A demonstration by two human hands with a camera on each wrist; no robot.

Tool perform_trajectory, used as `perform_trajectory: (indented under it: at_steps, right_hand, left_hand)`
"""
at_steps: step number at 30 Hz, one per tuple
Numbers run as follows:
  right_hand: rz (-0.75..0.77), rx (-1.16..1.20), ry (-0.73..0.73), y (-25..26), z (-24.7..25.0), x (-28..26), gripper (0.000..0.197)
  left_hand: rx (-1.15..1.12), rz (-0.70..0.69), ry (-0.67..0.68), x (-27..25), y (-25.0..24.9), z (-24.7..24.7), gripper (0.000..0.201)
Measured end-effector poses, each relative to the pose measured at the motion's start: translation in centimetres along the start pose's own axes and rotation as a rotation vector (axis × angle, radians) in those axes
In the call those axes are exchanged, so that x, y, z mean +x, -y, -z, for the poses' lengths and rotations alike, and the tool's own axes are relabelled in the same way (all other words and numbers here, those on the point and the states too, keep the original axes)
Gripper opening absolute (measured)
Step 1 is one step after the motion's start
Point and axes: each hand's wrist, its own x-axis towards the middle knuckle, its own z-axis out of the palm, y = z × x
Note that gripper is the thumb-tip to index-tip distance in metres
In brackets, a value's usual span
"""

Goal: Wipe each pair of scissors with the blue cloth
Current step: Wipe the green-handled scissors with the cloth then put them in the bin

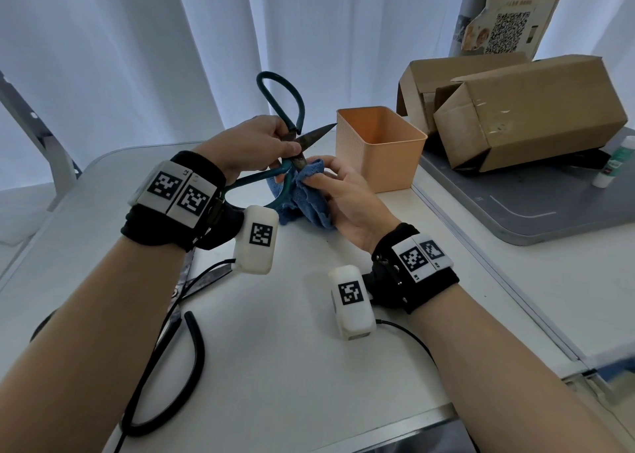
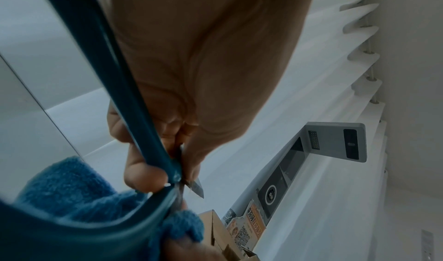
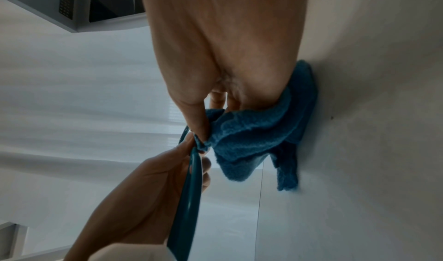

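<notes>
Black scissors lie on the table at left, partly hidden under the left forearm. Left hand grips the open green scissors near the pivot; right hand pinches the cloth round one blade. Tub just beside, boxes right

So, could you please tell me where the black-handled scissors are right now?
In the head view, the black-handled scissors lie on the white table at lower left, beneath the left forearm, untouched by either hand.
</notes>
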Motion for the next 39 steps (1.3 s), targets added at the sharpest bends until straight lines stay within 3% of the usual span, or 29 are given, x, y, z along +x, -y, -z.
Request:
perform_trajectory:
  at_steps: [14, 19, 29, 35, 39]
  right_hand:
    - [-0.009, 0.008, 0.027, 0.05, 0.03, -0.12, 0.028]
    - [-0.013, -0.010, -0.023, -0.21, -0.16, 0.03, 0.016]
    - [-0.004, 0.030, -0.038, 0.01, -0.25, -0.05, 0.013]
    - [0.011, 0.033, 0.041, 0.07, -0.17, -0.41, 0.026]
    - [0.019, 0.033, 0.020, -0.17, -0.20, -0.31, 0.013]
  left_hand:
    - [0.009, 0.004, -0.002, -0.03, 0.01, 0.00, 0.023]
    - [-0.012, 0.000, -0.002, 0.02, 0.04, 0.01, 0.023]
    - [-0.019, 0.002, 0.008, 0.14, 0.08, -0.03, 0.023]
    - [0.022, 0.003, -0.002, 0.17, 0.24, -0.01, 0.020]
    - [0.007, 0.001, 0.015, 0.11, 0.18, -0.04, 0.019]
